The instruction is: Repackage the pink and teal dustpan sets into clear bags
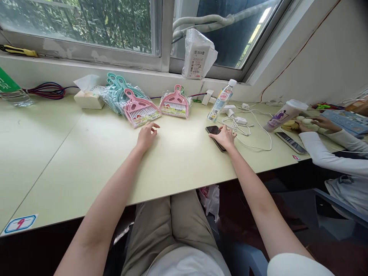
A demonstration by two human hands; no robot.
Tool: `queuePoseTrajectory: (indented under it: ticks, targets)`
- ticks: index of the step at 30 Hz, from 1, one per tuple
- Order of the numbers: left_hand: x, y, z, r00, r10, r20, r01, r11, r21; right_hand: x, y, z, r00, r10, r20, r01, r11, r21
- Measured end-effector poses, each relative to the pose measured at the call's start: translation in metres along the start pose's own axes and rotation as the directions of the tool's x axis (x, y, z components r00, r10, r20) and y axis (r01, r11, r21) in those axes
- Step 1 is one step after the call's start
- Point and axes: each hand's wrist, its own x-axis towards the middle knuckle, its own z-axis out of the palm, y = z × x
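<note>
My left hand (146,136) rests on the pale table, its fingers loosely bent and apart with nothing in them. Just beyond it lies a wrapped pink mini dustpan and brush set (141,111). A second pink dustpan set (174,104) is to its right, and several teal dustpan sets (116,92) are piled behind. With thumb and fingers on its two edges, my right hand (225,137) grips a black smartphone (212,130) that lies on the table. Part of the phone is hidden under the hand.
A drink bottle (222,101) and white charging cables (237,124) are beyond the phone. To the right are a lidded cup (284,115), another phone (291,143) and a co-worker's hands (323,122) on pale round things. A tissue pack (89,99) stands at the back left.
</note>
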Motion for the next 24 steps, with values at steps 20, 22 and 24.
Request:
queuePoseTrajectory:
  ticks: [20, 22, 24]
  targets:
    - [0.022, -0.019, -0.024, 0.941, 0.148, -0.303, -0.047, 0.947, 0.317, 0.018, 0.084, -0.016, 0.926, -0.376, -0.034, 0.285, 0.637, 0.716]
    - [0.028, -0.025, -0.029, 0.910, 0.152, -0.386, -0.042, 0.960, 0.277, 0.017, 0.087, -0.015, 0.922, -0.387, 0.003, 0.262, 0.629, 0.732]
    - [0.031, -0.030, -0.032, 0.870, 0.125, -0.477, -0.019, 0.975, 0.221, 0.017, 0.088, -0.016, 0.918, -0.395, 0.024, 0.252, 0.629, 0.735]
